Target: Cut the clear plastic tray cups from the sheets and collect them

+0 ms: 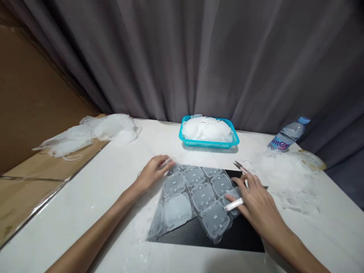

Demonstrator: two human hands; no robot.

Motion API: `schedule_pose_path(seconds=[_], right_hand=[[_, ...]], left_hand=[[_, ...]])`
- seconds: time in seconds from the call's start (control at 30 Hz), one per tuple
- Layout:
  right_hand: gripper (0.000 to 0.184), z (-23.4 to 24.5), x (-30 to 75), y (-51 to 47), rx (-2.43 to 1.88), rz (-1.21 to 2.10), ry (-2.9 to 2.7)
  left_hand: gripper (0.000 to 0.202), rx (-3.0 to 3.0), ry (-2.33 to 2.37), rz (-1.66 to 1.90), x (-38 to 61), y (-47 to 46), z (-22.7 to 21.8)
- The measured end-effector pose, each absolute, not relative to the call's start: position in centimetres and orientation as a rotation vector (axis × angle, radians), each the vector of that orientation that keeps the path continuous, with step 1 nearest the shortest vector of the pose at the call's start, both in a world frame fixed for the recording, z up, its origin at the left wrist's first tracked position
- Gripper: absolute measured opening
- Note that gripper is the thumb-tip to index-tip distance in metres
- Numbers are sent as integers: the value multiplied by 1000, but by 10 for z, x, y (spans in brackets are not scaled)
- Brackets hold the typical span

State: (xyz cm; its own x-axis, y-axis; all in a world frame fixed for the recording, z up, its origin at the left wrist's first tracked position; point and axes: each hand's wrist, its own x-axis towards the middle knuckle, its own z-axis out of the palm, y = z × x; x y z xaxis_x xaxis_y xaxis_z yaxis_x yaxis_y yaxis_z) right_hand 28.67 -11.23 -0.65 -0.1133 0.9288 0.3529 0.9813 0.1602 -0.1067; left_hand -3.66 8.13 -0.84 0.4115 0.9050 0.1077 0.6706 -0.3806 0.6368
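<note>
A translucent plastic sheet (203, 196) with rows of rounded-square moulded shapes lies on a black mat (182, 235). My left hand (156, 170) is at its upper left corner, thumb and fingers closed on the sheet's edge. Over the sheet's right side, my right hand (254, 199) has its fingers curled around a slim white-handled tool (234, 204). A dark pointed tip shows on the far side of that hand; its fingers hide the tool's middle. Dark pointed scissor blades (240, 167) stick out just above the same hand; whether it grips them is unclear.
A turquoise basket (209, 145) heaped with white pieces stands at the back. On the right are a pile of translucent scraps (284, 178), a water bottle (287, 134) and a tape roll (313, 160). White filmy bags (108, 129) rest at left, beside cardboard (36, 98).
</note>
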Motion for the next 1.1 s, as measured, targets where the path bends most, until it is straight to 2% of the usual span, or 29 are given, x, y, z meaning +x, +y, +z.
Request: schedule_pose_path(seconds=[0.1,0.2,0.3,0.37,0.5,0.77,0.9,1.1], right_hand=[[35,12,268,-69,-1509,38,-2318],[44,21,243,-10,-1249,284,-2429],[52,13,219,41,-1093,369,-2466],[45,4,209,62,-1020,330,-2532],[19,-5,205,66,-1014,192,-2539],[23,-7,203,40,-1178,-159,-2480],[17,-7,198,37,-1093,-286,-2581],[25,8,207,21,-980,-366,-2620]], left_hand=[[35,2172,1273,693,-31,74,-6],[38,2126,1196,693,-24,70,-5],[44,2063,1100,675,-18,68,-6],[43,2035,1049,693,-16,67,-7],[42,1994,1058,764,-16,68,-6],[30,2010,1102,775,1,83,-11],[24,2046,1162,760,1,84,-14],[27,2015,1285,827,-6,89,-13]])
